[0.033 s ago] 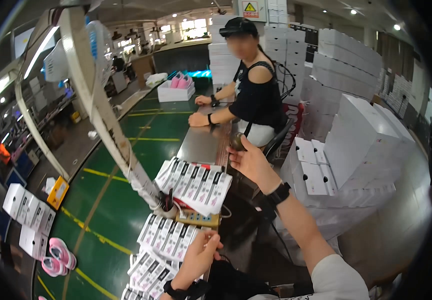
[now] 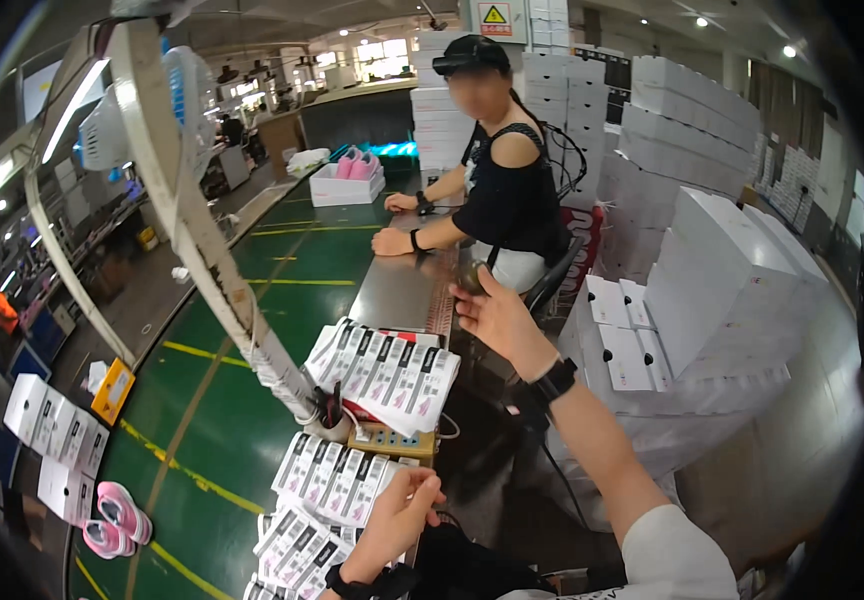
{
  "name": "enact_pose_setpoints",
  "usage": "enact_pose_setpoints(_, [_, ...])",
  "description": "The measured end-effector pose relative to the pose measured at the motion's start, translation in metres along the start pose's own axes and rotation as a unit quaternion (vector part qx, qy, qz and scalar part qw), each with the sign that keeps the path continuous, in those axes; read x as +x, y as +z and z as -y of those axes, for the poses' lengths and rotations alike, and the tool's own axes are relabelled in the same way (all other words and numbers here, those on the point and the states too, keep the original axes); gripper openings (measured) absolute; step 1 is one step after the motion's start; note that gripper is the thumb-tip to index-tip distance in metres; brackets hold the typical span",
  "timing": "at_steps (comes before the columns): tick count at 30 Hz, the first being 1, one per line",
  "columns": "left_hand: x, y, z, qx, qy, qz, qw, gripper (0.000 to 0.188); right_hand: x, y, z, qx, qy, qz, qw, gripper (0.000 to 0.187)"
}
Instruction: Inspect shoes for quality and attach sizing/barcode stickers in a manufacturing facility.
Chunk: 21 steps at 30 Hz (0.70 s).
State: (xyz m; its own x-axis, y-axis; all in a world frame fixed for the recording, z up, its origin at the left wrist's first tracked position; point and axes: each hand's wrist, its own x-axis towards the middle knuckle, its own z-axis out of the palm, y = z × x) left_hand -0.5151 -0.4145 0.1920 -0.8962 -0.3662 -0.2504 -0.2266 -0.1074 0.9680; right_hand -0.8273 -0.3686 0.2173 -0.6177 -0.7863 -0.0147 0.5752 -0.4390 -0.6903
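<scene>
My right hand (image 2: pixel 502 318) is raised past the table's right edge, its thumb and fingers around a small dark rounded object (image 2: pixel 471 281) whose kind I cannot make out. Lower down, my left hand (image 2: pixel 404 508) hovers by the table edge with fingers curled in and nothing visible in them. Right beside it lie printed white label sheets (image 2: pixel 337 478) with pink shoe pictures. Another stack of label sheets (image 2: pixel 392 372) rests farther up the table, partly over something red. Between the stacks are a yellow power strip (image 2: pixel 384 441) and a cup of pens (image 2: pixel 328 420).
A co-worker (image 2: pixel 507 190) sits at the far right side of the green table (image 2: pixel 207 400), forearms on it. Pink shoes stand in a white box (image 2: pixel 347 188); another pink pair (image 2: pixel 117 520) is at left. A white post (image 2: pixel 202 240) rises nearby. Shoe boxes (image 2: pixel 722 290) pile up at right.
The scene has shifted very slightly to the left in my view. Both hands keep almost the same pose, and the dark rounded object stays in my right hand.
</scene>
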Motion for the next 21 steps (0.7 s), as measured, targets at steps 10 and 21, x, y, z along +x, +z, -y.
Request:
enact_pose_setpoints(10, [0.079, -0.010, -0.028, -0.014, 0.066, 0.035, 0.997, 0.043, -0.045, 0.005, -0.039, -0.196, -0.212, -0.025, 0.957, 0.042])
enact_pose_setpoints(21, [0.085, 0.004, -0.038, -0.146, 0.146, 0.057, 0.977, 0.047, -0.118, 0.024, -0.057, -0.481, -0.270, 0.057, 0.833, 0.058])
